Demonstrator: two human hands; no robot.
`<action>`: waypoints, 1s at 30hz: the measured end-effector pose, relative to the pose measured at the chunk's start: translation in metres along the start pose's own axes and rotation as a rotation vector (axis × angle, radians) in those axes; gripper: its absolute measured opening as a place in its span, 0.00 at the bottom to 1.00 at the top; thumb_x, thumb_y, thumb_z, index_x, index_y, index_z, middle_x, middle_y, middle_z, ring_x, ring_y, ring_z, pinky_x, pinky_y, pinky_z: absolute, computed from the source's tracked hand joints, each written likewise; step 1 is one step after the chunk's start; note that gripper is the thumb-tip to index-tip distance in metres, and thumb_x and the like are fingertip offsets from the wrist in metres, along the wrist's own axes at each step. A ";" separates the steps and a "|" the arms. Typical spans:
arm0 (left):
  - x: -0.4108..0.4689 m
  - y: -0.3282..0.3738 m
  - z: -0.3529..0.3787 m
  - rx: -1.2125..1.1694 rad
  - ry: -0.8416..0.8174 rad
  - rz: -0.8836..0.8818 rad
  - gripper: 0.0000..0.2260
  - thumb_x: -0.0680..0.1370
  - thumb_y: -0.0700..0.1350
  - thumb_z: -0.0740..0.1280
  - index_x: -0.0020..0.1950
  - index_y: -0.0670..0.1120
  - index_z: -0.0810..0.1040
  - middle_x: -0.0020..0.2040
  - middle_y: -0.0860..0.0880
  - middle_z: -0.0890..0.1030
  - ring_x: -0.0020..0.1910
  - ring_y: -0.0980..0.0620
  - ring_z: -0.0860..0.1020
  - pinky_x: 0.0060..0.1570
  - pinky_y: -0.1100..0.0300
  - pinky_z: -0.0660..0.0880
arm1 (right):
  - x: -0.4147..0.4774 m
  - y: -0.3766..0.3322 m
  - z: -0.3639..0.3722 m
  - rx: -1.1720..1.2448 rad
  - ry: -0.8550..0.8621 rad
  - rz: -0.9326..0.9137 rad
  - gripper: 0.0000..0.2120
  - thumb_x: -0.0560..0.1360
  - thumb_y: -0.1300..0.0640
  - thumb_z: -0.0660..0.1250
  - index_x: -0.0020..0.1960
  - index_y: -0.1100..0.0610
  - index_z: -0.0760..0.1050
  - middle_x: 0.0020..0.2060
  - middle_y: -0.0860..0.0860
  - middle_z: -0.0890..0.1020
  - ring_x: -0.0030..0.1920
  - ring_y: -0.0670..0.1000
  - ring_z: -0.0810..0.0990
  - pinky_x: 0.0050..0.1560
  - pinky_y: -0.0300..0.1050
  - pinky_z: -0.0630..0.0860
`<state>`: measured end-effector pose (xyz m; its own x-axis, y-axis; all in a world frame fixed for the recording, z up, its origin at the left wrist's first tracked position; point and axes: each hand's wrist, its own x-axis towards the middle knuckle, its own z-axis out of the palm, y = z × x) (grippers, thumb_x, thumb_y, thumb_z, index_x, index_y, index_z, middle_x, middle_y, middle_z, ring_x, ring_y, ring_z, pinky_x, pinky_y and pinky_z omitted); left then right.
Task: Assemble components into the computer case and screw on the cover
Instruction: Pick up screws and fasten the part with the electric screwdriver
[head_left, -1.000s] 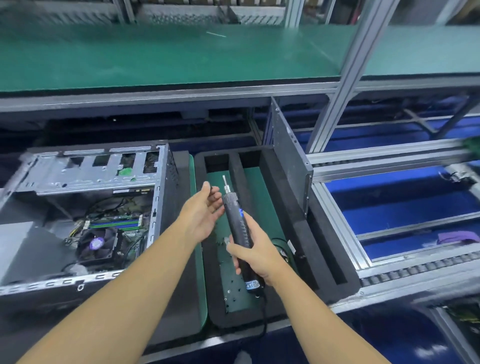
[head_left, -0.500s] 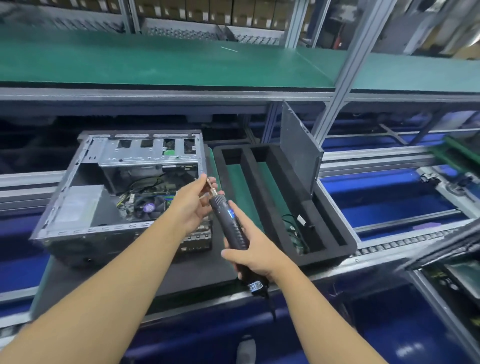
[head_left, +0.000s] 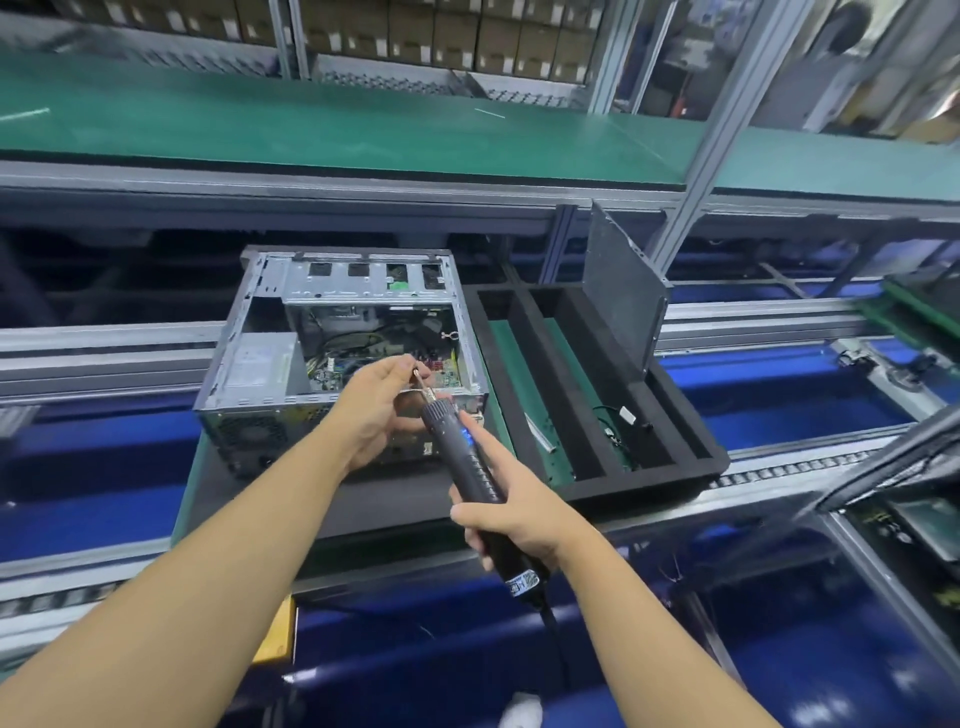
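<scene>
Right hand (head_left: 511, 519) is wrapped round the lower half of a black electric screwdriver (head_left: 462, 457). The index finger lies straight along the barrel next to a little blue light, and a cord hangs off the bottom end. The screwdriver is tilted, with the bit pointing up and to the left. Left hand (head_left: 376, 410) is up at that bit, thumb and fingertips pinched round the tip. Can't tell if there's a screw in there, it's too small to see.

Both hands sit over the near right corner of the computer case (head_left: 249, 431). The case lies on a dark mat (head_left: 363, 499) with its open side up, so you can see the board, some wires and a grey box (head_left: 260, 358) on the left inside.

Just beside the case on the right is a black foam tray (head_left: 675, 457) with long slots and a green bottom. A thin cable (head_left: 613, 426) lies in one slot and a small silver piece (head_left: 538, 431) in another. A grey panel (head_left: 623, 291) stands on edge along the tray's far right side.

Behind all that runs a long green shelf (head_left: 311, 130), with blurry brown boxes (head_left: 467, 31) past it.
</scene>
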<state>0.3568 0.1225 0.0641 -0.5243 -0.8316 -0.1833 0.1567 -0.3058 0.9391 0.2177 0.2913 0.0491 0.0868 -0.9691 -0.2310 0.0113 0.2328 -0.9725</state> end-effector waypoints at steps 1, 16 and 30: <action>-0.002 0.002 -0.003 0.006 -0.011 0.001 0.12 0.85 0.47 0.58 0.47 0.45 0.77 0.44 0.48 0.81 0.51 0.43 0.84 0.28 0.57 0.79 | -0.001 0.000 0.003 0.000 0.001 0.000 0.45 0.73 0.61 0.73 0.74 0.23 0.58 0.45 0.54 0.79 0.34 0.55 0.77 0.32 0.49 0.77; -0.009 -0.002 -0.026 -0.006 -0.106 -0.096 0.10 0.82 0.48 0.64 0.48 0.49 0.84 0.45 0.52 0.83 0.38 0.55 0.81 0.38 0.50 0.81 | -0.004 -0.001 0.018 -0.022 0.031 0.030 0.45 0.73 0.60 0.74 0.73 0.23 0.58 0.45 0.54 0.79 0.35 0.55 0.77 0.34 0.49 0.78; -0.021 -0.014 -0.035 -0.205 -0.031 -0.185 0.07 0.80 0.49 0.66 0.53 0.48 0.82 0.43 0.53 0.84 0.39 0.55 0.83 0.36 0.58 0.80 | 0.001 0.012 0.043 0.008 0.048 0.018 0.46 0.73 0.62 0.73 0.76 0.25 0.56 0.44 0.54 0.79 0.35 0.54 0.77 0.33 0.49 0.79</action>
<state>0.3952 0.1281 0.0451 -0.5847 -0.7393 -0.3340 0.2204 -0.5410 0.8116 0.2605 0.2964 0.0389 0.0393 -0.9675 -0.2499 0.0185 0.2507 -0.9679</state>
